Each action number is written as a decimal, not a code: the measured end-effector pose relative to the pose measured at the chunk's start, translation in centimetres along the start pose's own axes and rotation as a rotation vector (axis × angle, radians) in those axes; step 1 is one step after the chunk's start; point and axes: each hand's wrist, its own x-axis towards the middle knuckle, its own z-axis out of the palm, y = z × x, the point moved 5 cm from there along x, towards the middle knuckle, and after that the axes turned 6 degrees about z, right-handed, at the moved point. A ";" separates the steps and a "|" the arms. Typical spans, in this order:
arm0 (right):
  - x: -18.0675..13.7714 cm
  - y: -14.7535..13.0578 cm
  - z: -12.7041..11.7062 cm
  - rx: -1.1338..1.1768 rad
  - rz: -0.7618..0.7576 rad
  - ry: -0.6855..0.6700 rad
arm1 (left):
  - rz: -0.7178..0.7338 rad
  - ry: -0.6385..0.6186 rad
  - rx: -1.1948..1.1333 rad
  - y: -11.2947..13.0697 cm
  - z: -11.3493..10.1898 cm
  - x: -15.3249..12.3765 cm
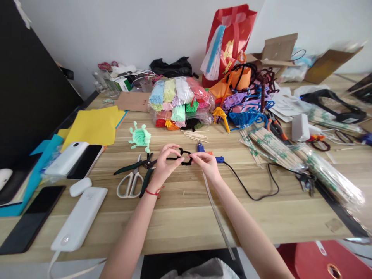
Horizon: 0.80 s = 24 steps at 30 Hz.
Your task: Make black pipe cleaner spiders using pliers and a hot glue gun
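Between my two hands is a black pipe cleaner [186,163] bent into a small loop with bumps. My left hand [167,164] pinches its left side between thumb and fingers. At the loop's right side, the fingertips of my right hand [205,162] are closed on it. Just behind my right hand lies a blue glue gun [200,147], with a clear glue stick [216,211] running toward the table's front edge. White-handled scissors [130,184] and dark green-handled pliers [147,174] lie left of my left hand. A mint green pipe-cleaner shape [140,137] sits beyond them.
A clear bag of coloured pipe cleaners [180,101] stands at the back, beside a heap of twisted pipe-cleaner pieces [247,100]. Packed wooden sticks [276,147] and a black cord [252,198] lie to the right. Phones, a white power bank [80,219] and yellow sheets [91,130] are on the left.
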 end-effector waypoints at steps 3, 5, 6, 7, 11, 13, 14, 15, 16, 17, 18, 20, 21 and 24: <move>0.0 0.2 0.1 0.044 0.014 -0.025 | 0.035 -0.052 0.076 0.7 0.3 -0.1; 0.1 0.5 0.2 0.053 0.027 -0.032 | 0.052 -0.074 0.122 1.0 0.6 -0.2; 0.1 0.6 0.2 0.052 0.032 -0.034 | 0.058 -0.082 0.141 1.0 0.7 -0.2; 0.1 0.7 0.2 0.052 0.035 -0.036 | 0.064 -0.089 0.157 1.1 0.8 -0.2; 0.2 0.9 0.2 0.085 0.041 -0.047 | 0.089 -0.071 0.177 1.2 0.8 -0.2; 0.3 1.0 0.2 0.117 0.047 -0.057 | 0.099 -0.033 0.167 1.2 0.6 -0.2; 0.3 1.0 0.2 0.136 0.050 -0.063 | 0.102 -0.013 0.164 1.2 0.5 -0.2; 0.3 1.0 0.2 0.156 0.053 -0.065 | 0.100 0.002 0.167 1.2 0.4 -0.2; 0.3 1.0 0.3 0.173 0.056 -0.065 | 0.095 0.013 0.175 1.1 0.3 -0.2; 0.3 1.0 0.3 0.188 0.059 -0.063 | 0.089 0.021 0.187 1.1 0.3 -0.2; 0.3 1.0 0.3 0.202 0.063 -0.061 | 0.081 0.027 0.202 1.0 0.3 -0.2; 0.3 1.0 0.3 0.229 0.069 -0.058 | 0.068 0.035 0.228 0.7 0.2 -0.2; 0.3 1.0 0.3 0.240 0.070 -0.058 | 0.066 0.036 0.240 0.6 0.2 -0.3; 0.2 0.9 0.3 0.243 0.069 -0.054 | 0.074 0.016 0.270 0.4 0.3 -0.3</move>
